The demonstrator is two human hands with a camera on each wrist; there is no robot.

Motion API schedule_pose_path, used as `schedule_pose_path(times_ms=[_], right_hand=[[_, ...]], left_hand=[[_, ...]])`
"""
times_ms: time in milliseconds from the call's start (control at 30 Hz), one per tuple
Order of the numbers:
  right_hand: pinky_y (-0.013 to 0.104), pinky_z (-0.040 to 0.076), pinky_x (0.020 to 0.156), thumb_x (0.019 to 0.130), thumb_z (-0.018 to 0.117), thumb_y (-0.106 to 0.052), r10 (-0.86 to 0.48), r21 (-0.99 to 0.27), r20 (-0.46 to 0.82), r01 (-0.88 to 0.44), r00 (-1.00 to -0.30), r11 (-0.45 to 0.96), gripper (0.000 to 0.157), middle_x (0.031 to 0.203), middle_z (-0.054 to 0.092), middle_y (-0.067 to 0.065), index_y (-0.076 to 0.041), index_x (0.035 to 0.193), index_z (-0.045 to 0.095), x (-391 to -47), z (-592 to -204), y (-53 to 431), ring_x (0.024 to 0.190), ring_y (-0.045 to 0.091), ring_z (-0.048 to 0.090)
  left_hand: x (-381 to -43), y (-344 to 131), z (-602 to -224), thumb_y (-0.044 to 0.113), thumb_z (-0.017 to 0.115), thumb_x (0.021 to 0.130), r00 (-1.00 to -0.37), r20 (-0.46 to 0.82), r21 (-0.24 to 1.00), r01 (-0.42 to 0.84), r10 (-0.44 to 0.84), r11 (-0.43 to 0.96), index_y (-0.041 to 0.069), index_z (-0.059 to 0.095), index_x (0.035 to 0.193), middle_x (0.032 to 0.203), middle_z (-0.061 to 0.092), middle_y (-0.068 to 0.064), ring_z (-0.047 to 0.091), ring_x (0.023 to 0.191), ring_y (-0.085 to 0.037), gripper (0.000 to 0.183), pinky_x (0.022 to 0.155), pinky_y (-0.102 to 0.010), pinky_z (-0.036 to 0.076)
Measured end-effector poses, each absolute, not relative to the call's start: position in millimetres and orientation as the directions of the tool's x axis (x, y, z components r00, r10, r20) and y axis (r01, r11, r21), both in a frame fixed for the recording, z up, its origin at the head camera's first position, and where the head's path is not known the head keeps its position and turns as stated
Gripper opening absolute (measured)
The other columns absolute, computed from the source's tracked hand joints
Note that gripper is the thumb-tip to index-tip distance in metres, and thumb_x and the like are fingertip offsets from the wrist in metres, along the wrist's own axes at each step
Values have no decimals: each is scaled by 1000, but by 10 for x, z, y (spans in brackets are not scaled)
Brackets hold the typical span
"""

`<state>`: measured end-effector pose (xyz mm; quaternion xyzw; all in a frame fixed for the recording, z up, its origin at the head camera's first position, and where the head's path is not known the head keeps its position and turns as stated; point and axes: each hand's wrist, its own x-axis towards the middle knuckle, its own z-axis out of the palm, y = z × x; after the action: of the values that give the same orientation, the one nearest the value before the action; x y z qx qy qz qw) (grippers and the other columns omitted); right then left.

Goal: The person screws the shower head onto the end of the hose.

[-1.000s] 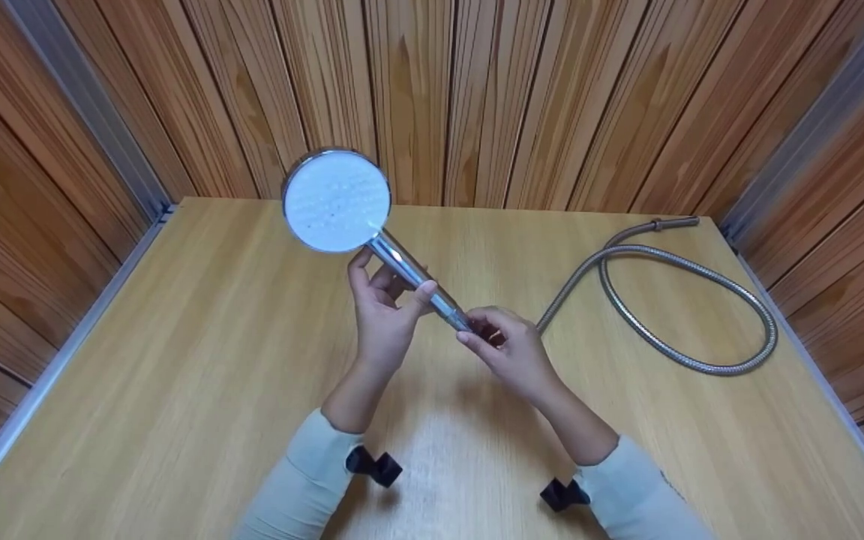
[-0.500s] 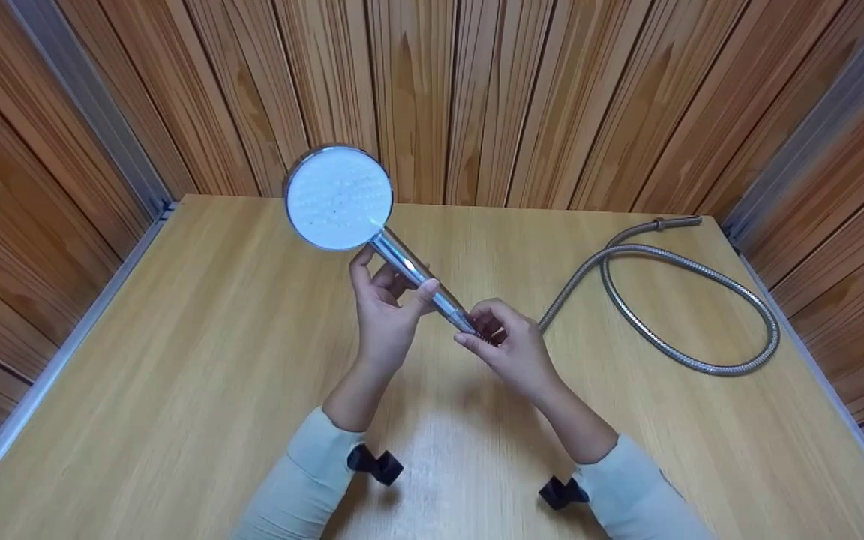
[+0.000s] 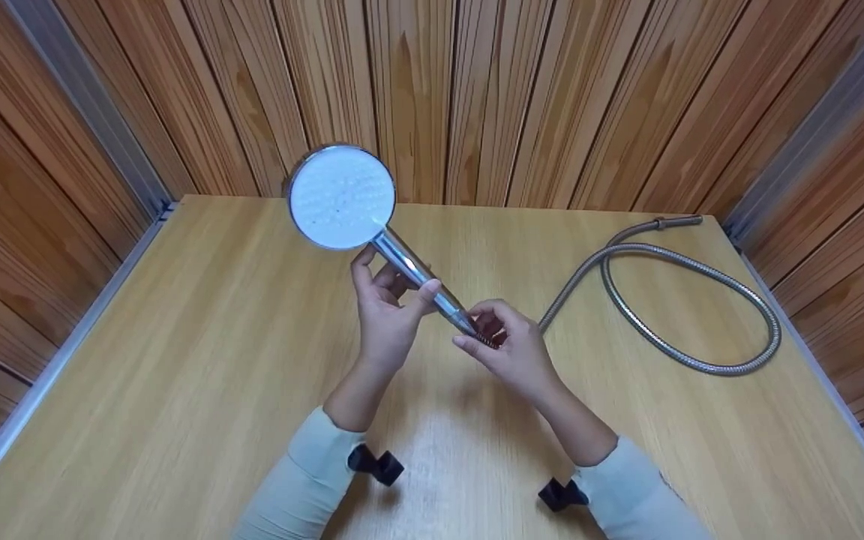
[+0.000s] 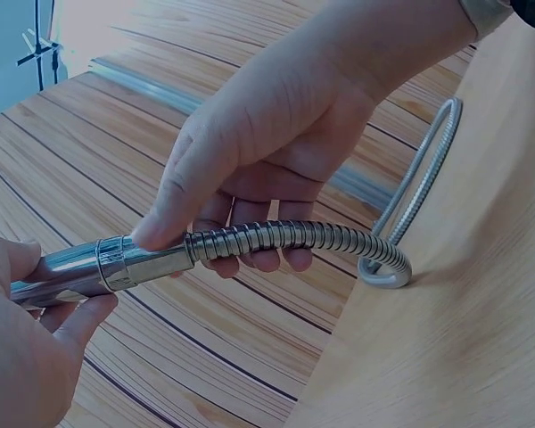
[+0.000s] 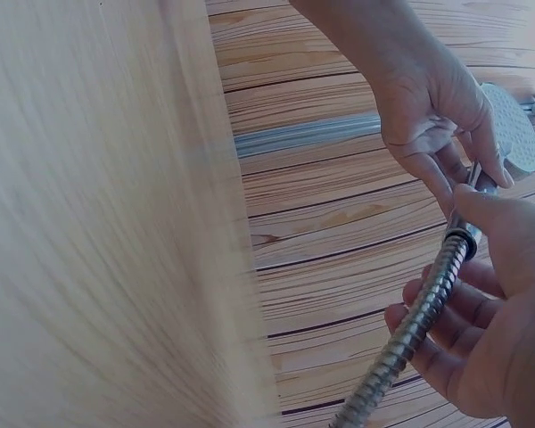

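Observation:
My left hand [image 3: 387, 322] holds a chrome shower head [image 3: 342, 196] by its handle, thumb across the front. Its round white spray face is turned up toward the head camera, and the handle slopes down to the right. At the handle's lower end, my right hand [image 3: 511, 341] pinches the metal end fitting [image 4: 165, 265] of a ribbed shower hose [image 4: 294, 234]. In the left wrist view the fitting meets the handle end in line, with the right thumb on it and the other fingers behind the hose. The right wrist view shows the hose running down past those fingers.
The rest of the hose lies in a wide loop on the right of the wooden table [image 3: 214, 337], its free end [image 3: 679, 221] near the back right corner. Wood-plank walls [image 3: 409, 97] stand behind and on both sides. Each sleeve carries a small black camera mount [image 3: 376, 465].
My right fingers have shifted and spread slightly at the joint, so a bit of ribbed hose shows between them. The shower head has drifted slightly right; the hose loop lies as before.

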<state>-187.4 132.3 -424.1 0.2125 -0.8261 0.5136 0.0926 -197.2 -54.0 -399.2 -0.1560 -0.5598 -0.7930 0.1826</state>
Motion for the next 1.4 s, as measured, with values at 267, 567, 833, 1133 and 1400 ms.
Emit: schedule_pose_path(times_ms=[267, 567, 833, 1133, 1400], right_hand=[[30, 57, 67, 88, 74, -26, -255, -796, 380, -454, -889, 400, 22, 90, 64, -8, -18, 106, 65, -1877, -4254, 1321, 77, 12, 60], [30, 56, 65, 88, 74, -26, -277, -775, 394, -479, -876, 413, 25, 89, 63, -6, -14, 109, 68, -1866, -4219, 1314, 75, 13, 59], [29, 56, 62, 86, 76, -20, -283, -772, 376, -468, -882, 431, 23, 87, 63, -7, -14, 105, 63, -1864, -4220, 1299, 72, 12, 59], [29, 57, 70, 92, 69, -22, -313, -760, 355, -467, -881, 452, 21, 94, 63, -5, -14, 112, 66, -1847, -4223, 1302, 79, 11, 59], [29, 55, 67, 96, 64, -22, -343, -747, 340, -473, -875, 467, 22, 94, 60, -3, -11, 115, 64, -1859, -4224, 1291, 80, 13, 57]], left_hand=[[-1983, -527, -4005, 3, 71, 88, -889, 441, 840, 458, -124, -290, 15, 17, 143, 120, 58, -17, 61, 106, -33, 78, 78, -47, 59], [-2006, -534, -4011, 0, 72, 87, -885, 448, 837, 464, -124, -291, 14, 18, 143, 118, 57, -18, 62, 104, -32, 80, 74, -48, 60], [-1996, -535, -4024, 3, 72, 87, -891, 436, 845, 453, -123, -286, 15, 19, 143, 118, 59, -17, 62, 104, -33, 79, 75, -48, 60], [-1987, -544, -4032, 2, 72, 87, -890, 440, 843, 456, -122, -286, 15, 18, 144, 119, 58, -17, 62, 105, -33, 80, 76, -48, 59], [-1991, -549, -4031, 0, 71, 87, -879, 459, 839, 477, -130, -261, 12, 19, 143, 117, 59, -17, 62, 102, -33, 78, 73, -47, 60]])
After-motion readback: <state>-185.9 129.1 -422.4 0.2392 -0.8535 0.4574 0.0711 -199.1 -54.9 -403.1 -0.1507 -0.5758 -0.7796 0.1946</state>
